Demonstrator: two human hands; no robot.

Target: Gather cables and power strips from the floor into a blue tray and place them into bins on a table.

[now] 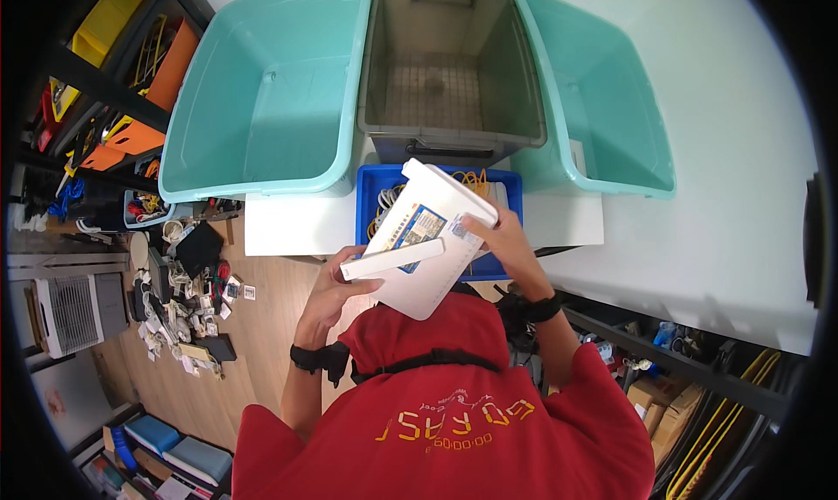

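Observation:
Both hands hold a white Wi-Fi router (422, 297) at a slant in front of my chest. It has a flat body, a blue and yellow label (422, 225) and a bar-shaped antenna (397, 259) lying across it. My left hand (330, 292) is closed on the router's left side, by the end of that antenna. On the upper right edge, my right hand (499, 238) grips it with the thumb on the face. Under and beyond the router stands a blue tray (515, 205) with yellow and white cables (476, 182), partly hidden by it.
On the white table (292, 229) stand a large turquoise bin (262, 142) at left, a grey translucent bin (449, 72) in the middle and another turquoise bin (611, 107) at right. Cables and adapters (188, 299) lie piled on the floor at left. Shelving (681, 369) runs along the right.

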